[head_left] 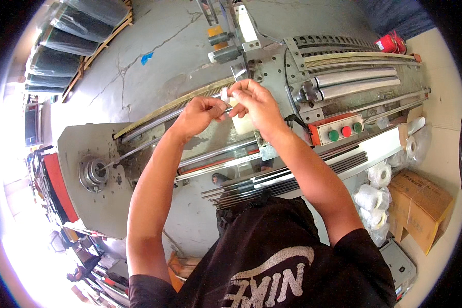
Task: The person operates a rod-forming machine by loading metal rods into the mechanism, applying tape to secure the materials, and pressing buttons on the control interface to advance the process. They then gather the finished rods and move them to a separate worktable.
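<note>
Both my hands meet over the long machine bed, close to each other. My left hand [201,116] is closed in a pinch near the fingertips of the other; what lies in it is too small to make out. With bent fingers, my right hand [257,104] grips a small white piece [224,94] at its thumb and forefinger. Below the hands sits a pale, off-white block [245,123], partly covered by them. A thin metal rod [139,149] runs from the round chuck [94,173] at the left toward my left forearm, which hides its far part.
Several dark rods [333,160] lie along the machine's near side. A control box [338,128] with green and red buttons stands right of my right hand. Beyond it are metal rollers [359,83], a cardboard box [421,205] and white plastic-wrapped rolls [370,199].
</note>
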Demonstrator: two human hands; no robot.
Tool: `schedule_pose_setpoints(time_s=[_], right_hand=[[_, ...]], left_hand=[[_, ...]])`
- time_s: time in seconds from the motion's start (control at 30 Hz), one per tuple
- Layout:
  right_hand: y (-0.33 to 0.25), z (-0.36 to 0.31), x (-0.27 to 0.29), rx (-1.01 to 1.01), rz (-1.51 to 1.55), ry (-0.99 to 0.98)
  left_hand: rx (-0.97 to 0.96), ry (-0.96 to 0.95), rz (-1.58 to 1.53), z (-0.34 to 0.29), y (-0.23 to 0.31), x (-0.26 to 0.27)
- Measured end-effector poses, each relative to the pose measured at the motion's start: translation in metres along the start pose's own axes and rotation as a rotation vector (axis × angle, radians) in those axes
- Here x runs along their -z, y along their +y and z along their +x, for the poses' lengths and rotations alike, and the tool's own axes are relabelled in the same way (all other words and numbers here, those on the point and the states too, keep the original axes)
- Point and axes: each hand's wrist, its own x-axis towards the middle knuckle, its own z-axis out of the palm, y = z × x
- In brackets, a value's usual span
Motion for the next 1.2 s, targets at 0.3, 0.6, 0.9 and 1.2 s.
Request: schedule_pose_setpoints(time_s=[0.3, 0.6, 0.9, 1.2], right_hand=[[0.022, -0.023, 0.028, -0.276, -0.273, -0.060], [-0.018, 0.004, 0.008, -0.129, -0.096, -0.120], [0.016, -0.029, 0.037, -0.335, -0.180, -0.179], [-0.025, 0.000, 0.011, -0.180, -0.252, -0.149]], left_hand=[[-0.108, 0.020, -0.092, 0.007, -0.020, 0.000], [-0.122, 0.031, -0.077, 0.006, -0.022, 0.001], [-0.170, 0.059, -0.102, -0.002, -0.016, -0.004], [-0.154, 0.060, -0.083, 0.000, -0.023, -0.003]])
